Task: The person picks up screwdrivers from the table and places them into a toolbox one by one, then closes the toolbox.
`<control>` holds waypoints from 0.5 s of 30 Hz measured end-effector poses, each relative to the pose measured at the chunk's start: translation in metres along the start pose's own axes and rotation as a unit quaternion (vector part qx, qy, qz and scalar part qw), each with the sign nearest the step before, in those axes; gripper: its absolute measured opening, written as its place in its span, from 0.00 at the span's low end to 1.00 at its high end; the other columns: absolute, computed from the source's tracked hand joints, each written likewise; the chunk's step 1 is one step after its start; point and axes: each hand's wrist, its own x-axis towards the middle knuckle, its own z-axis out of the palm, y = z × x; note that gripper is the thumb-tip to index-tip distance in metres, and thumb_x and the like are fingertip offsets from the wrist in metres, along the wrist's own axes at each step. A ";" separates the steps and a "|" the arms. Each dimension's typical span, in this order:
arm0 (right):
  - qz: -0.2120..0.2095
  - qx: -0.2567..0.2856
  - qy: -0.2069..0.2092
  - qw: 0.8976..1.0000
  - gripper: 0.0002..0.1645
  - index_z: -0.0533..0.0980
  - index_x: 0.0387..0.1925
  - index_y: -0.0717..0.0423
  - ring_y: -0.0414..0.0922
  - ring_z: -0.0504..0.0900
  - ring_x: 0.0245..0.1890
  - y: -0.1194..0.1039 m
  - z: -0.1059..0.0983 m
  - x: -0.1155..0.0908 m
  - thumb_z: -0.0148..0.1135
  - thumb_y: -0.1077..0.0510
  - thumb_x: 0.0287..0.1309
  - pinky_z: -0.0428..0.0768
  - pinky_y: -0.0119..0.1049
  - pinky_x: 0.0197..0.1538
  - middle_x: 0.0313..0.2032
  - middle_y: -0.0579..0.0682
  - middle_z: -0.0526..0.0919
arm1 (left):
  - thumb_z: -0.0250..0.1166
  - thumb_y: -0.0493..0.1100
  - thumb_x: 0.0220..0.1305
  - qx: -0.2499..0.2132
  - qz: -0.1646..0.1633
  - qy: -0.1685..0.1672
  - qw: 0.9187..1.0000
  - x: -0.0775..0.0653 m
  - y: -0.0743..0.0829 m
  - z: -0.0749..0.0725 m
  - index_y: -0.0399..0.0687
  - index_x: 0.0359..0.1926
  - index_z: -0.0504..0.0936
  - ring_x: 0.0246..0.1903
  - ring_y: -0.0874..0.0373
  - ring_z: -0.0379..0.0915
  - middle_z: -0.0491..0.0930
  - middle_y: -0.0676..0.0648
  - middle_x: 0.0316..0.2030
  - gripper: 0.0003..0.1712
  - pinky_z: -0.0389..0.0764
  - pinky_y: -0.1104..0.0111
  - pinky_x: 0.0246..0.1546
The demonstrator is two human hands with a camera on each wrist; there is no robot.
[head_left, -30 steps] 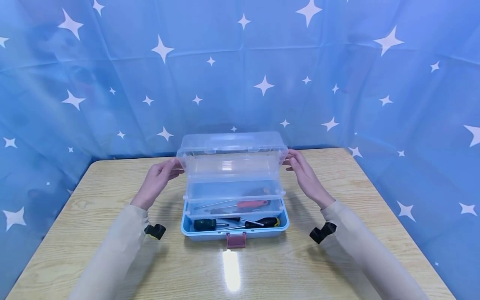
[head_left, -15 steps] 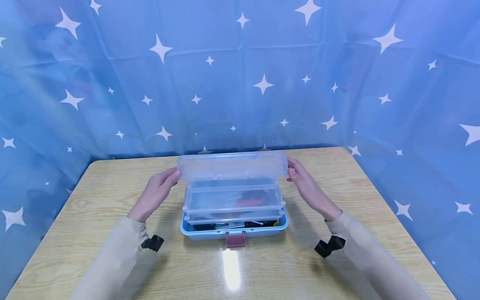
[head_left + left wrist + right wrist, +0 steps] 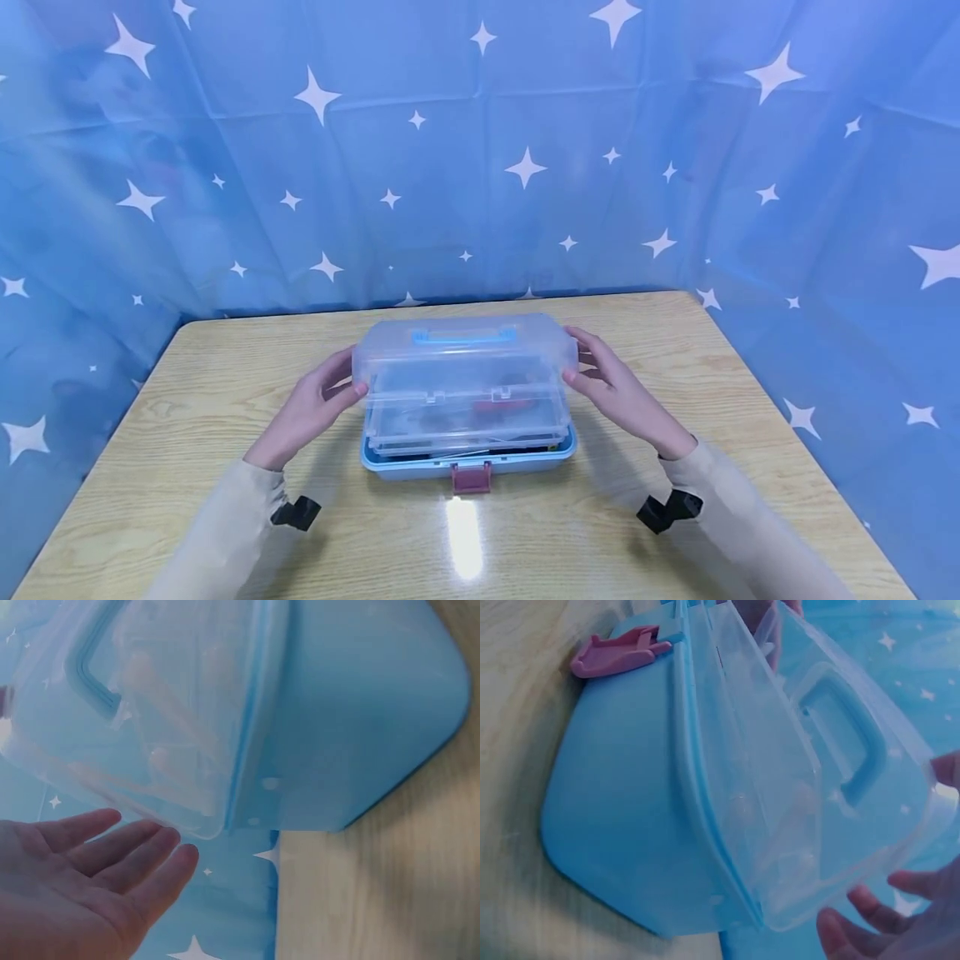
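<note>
A toolbox with a light blue base (image 3: pixel 397 473) stands on the table, its translucent lid (image 3: pixel 465 371) tilted partway down over clear inner trays (image 3: pixel 405 432). On the lid is a blue carry handle (image 3: pixel 94 667). At the base's front, the pinkish-purple latch (image 3: pixel 619 652) hangs open. My left hand (image 3: pixel 311 408) touches the lid's left end, fingers extended along it. Opposite, my right hand (image 3: pixel 618 396) is at the right end with relaxed, spread fingers and its thumb on the lid's edge. Something red shows blurred through the plastic.
The wooden table (image 3: pixel 225 375) extends around the toolbox to both sides and in front. A blue curtain with white stars (image 3: pixel 420 167) hangs behind and beside it. Black wrist mounts (image 3: pixel 296 512) sit on both sleeves.
The lid has swung forward and down, from standing up at the back to over the trays. The trays have folded down, covering the screwdrivers in the base. Both hands came down with the lid.
</note>
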 end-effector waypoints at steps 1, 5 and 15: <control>0.001 0.002 -0.002 1.000 0.36 0.52 0.73 0.59 0.60 0.66 0.62 0.001 0.000 -0.002 0.53 0.58 0.70 0.69 0.58 0.59 0.65 0.64 0.63 | 0.59 0.48 0.70 -0.010 0.010 -0.003 1.000 -0.002 -0.002 0.000 0.37 0.72 0.57 0.66 0.38 0.58 0.62 0.34 0.67 0.37 0.64 0.47 0.61; -0.004 0.002 -0.008 1.000 0.40 0.54 0.73 0.58 0.58 0.70 0.59 0.006 0.001 -0.007 0.60 0.61 0.65 0.70 0.56 0.58 0.61 0.63 0.68 | 0.63 0.41 0.66 -0.039 0.038 -0.018 0.998 -0.006 -0.010 0.001 0.37 0.72 0.56 0.67 0.40 0.56 0.59 0.36 0.69 0.39 0.61 0.48 0.63; -0.036 0.015 -0.017 0.999 0.48 0.54 0.73 0.55 0.53 0.70 0.56 0.023 0.003 -0.013 0.68 0.65 0.56 0.72 0.53 0.57 0.56 0.59 0.71 | 0.70 0.35 0.58 -0.070 0.067 -0.045 0.994 -0.011 -0.025 0.009 0.40 0.72 0.53 0.69 0.42 0.51 0.55 0.38 0.71 0.47 0.57 0.53 0.65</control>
